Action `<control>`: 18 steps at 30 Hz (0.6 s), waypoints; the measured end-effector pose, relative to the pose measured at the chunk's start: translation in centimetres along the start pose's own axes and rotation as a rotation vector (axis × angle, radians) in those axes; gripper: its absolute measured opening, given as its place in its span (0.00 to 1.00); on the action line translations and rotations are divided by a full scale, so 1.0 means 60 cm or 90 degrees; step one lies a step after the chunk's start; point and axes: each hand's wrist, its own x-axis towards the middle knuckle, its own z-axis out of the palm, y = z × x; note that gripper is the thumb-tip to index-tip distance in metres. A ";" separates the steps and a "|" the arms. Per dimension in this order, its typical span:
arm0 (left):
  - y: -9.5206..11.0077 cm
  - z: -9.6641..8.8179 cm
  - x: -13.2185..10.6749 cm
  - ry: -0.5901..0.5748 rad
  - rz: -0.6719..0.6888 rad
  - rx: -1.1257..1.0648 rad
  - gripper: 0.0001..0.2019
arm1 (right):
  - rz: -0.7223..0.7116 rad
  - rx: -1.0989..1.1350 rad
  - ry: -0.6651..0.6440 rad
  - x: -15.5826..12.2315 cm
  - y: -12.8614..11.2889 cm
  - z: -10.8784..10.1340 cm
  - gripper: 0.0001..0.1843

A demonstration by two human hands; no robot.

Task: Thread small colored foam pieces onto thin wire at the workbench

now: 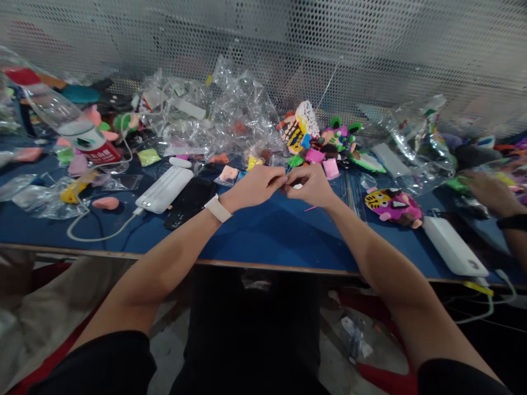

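Above the blue tabletop [263, 236], my left hand [261, 185] and my right hand [309, 184] meet at the fingertips. Both are closed in a pinch, and whatever they hold is too small and hidden to make out. A small white bit [297, 186] shows by my right fingers. Just below them is a thin pink strip [309, 208]. Behind the hands are pink clay pieces [330, 169], a green clay piece [295, 161] and a yellow clay piece [254, 162]. A purple and yellow clay figure [393, 206] lies right of my right forearm.
To the left are a white power bank [164, 188], a black phone [191, 202] and a tilted plastic bottle [88, 144]. Clear plastic bags [222, 120] pile against the perforated metal panel [263, 33]. Another person's hand [489, 192] works at right, near a second power bank [455, 247].
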 end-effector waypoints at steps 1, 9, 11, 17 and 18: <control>0.001 0.000 0.000 0.000 -0.003 -0.004 0.16 | -0.013 -0.005 0.004 0.000 -0.001 0.001 0.03; 0.007 -0.003 0.001 -0.001 -0.011 -0.026 0.16 | -0.070 -0.082 0.039 -0.003 0.000 0.004 0.02; 0.008 -0.002 0.001 -0.003 -0.022 -0.043 0.17 | -0.085 -0.110 0.042 -0.003 -0.001 0.003 0.03; 0.003 0.006 0.006 -0.009 -0.064 -0.114 0.17 | -0.145 -0.185 0.024 -0.002 -0.012 -0.006 0.05; 0.002 0.007 0.006 -0.012 -0.070 -0.124 0.17 | -0.146 -0.200 0.017 -0.002 -0.013 -0.007 0.05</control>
